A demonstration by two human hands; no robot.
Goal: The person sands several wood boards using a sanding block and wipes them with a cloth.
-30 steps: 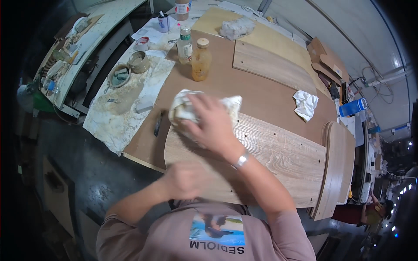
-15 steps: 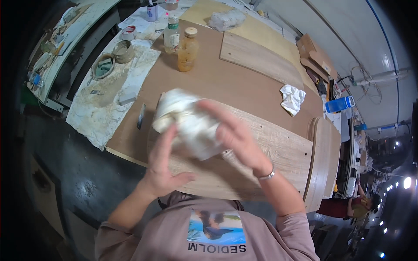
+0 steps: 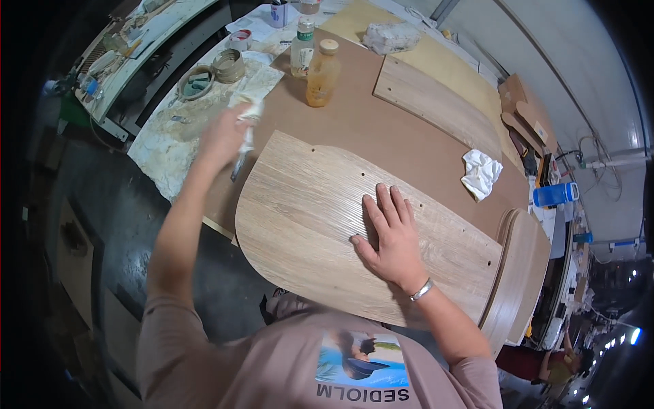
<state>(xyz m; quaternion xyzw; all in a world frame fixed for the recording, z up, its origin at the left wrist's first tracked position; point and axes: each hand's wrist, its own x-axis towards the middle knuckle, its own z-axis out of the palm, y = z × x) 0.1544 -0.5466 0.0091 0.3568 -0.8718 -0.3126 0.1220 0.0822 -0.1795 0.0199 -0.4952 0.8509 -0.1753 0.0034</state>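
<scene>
Soft sheen crosses the wooden board (image 3: 306, 204); the left hand (image 3: 223, 133) looks blurred; lamps (image 3: 635, 335) glare far right; dark edges bend.

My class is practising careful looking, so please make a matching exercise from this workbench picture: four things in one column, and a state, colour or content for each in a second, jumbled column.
Column one
1. left hand
2. right hand
3. bottle with the cream cap
4. bowl

Column two
A. amber in colour
B. palm down on the large board
C. contains green pieces
D. gripping a white cloth

Right pairs: 1-D, 2-B, 3-A, 4-C
</scene>
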